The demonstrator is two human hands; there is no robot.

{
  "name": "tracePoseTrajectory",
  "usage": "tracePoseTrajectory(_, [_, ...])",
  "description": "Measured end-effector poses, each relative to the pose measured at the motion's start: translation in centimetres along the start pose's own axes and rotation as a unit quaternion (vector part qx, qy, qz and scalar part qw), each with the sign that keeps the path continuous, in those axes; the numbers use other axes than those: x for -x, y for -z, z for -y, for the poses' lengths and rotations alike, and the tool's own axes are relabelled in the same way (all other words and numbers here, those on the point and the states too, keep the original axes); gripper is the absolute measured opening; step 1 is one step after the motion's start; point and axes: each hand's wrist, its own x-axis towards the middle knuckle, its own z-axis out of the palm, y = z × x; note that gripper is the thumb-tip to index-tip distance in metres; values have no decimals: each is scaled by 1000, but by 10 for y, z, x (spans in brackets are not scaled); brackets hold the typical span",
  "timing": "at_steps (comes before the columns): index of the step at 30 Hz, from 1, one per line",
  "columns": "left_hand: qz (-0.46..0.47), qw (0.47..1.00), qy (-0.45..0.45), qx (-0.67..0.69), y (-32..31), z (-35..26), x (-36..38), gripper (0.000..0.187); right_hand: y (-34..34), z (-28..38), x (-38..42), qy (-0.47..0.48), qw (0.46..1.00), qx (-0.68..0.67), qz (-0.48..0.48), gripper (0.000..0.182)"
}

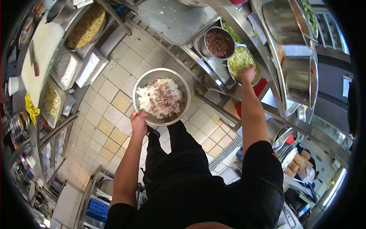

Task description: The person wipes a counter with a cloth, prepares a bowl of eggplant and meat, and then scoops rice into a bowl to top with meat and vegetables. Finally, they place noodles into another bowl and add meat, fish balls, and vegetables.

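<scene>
My left hand grips the rim of a round metal bowl, its thumb over the edge. White rice fills the bowl, with chopped brownish-red meat scattered over the middle. On the right, my right hand reaches into a metal container of pale green shredded lettuce, fingers closed and partly hidden in the shreds. Beside that container stands a metal pot of the same-looking chopped meat. More chopped greens show behind it.
A steel shelf rail runs above the containers, with large pots on it. At left are a white cutting board with a knife, a bowl of noodles and a yellow cloth. Tiled floor lies below.
</scene>
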Motion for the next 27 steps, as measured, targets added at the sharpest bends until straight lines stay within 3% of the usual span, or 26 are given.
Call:
tracePoseTrajectory(3, [29, 998, -30, -50, -5, -15, -20, 19, 17, 5, 10, 17, 1000, 5, 2, 46])
tracePoseTrajectory(5, [21, 997, -51, -46, -23, -28, -25, 18, 27, 16, 19, 12, 997, 30, 72, 54])
tracePoseTrajectory(6, [17, 997, -62, -45, -32, -37, -28, 17, 30, 19, 21, 9, 993, 40, 108, 59])
tracePoseTrajectory(7, [9, 997, -71, -37, -42, -44, -30, 15, 2, 6, 12, 33, 996, 61, 54, 75])
tracePoseTrajectory(10, [-1, 994, -85, -65, -57, -61, -33, 14, -34, -6, 14, 36, 996, 82, 23, 72])
tracePoseTrajectory(14, [14, 993, -107, -50, -72, -71, -40, 14, -28, -4, 20, 35, 994, 12, 98, 54])
tracePoseTrajectory(20, [2, 994, -100, -42, -79, -74, -48, 13, -4, 8, 29, 19, 991, -80, -106, 47])
tracePoseTrajectory(21, [-5, 994, -104, -37, -80, -72, -51, 12, 11, 15, 34, -9, 994, -83, -66, 44])
tracePoseTrajectory(23, [-9, 995, -99, -33, -78, -66, -53, 13, 17, 11, 32, 1, 999, -39, -10, 44])
tracePoseTrajectory(27, [-4, 995, -99, -19, -87, -65, -63, 13, -16, -3, 10, 46, 997, 61, -26, 60])
